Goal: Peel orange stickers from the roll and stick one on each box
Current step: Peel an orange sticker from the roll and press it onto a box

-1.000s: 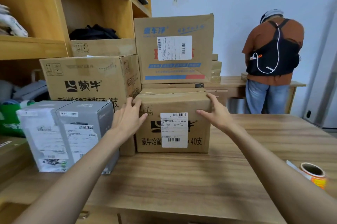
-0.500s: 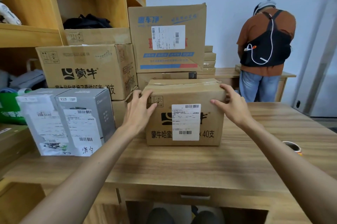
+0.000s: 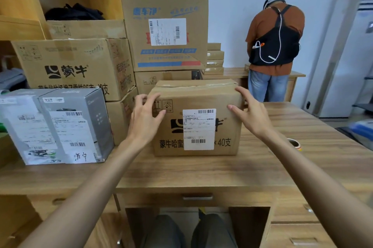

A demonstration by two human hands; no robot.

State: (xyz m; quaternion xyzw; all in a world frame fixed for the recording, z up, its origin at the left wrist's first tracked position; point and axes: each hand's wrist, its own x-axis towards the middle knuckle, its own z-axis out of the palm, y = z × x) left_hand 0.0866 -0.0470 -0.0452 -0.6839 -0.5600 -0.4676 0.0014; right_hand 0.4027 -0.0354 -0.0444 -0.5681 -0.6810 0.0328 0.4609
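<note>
**Desk** [image 3: 201,171]: wooden, drawers below; carries all the goods listed here.

**Shelf unit** [image 3: 24,25]: wooden, standing at the desk's left edge.

**Stacked cartons** [image 3: 76,66]: several brown ones piled along the back left of the desk, out of the working space, probably waiting their turn. No orange sticker shows on any visible face.

**Second person** [image 3: 275,41]: stands with back turned at another desk beyond the far edge; takes no part.

**Grey boxes** [image 3: 80,124]: a pair side by side near the left front edge, white labels facing forward.

**Brown box** [image 3: 228,126]: on the desk, centre, clear of the pile, its white shipping label [image 3: 198,129] facing the person. Likely set square here so a face is reachable for stickering; none is on it yet.

**Left hand** [image 3: 144,121]: grips the box's upper left corner, fingers [image 3: 141,99] spread and curled round the side, thumb on the front.

**Right hand** [image 3: 251,115]: grips the upper right corner, curled over the top edge, thumb on the front. Both hold to steady or place the box.

**Sticker roll** [image 3: 295,144]: near the right edge, partly hidden behind the right forearm, untouched.
</note>
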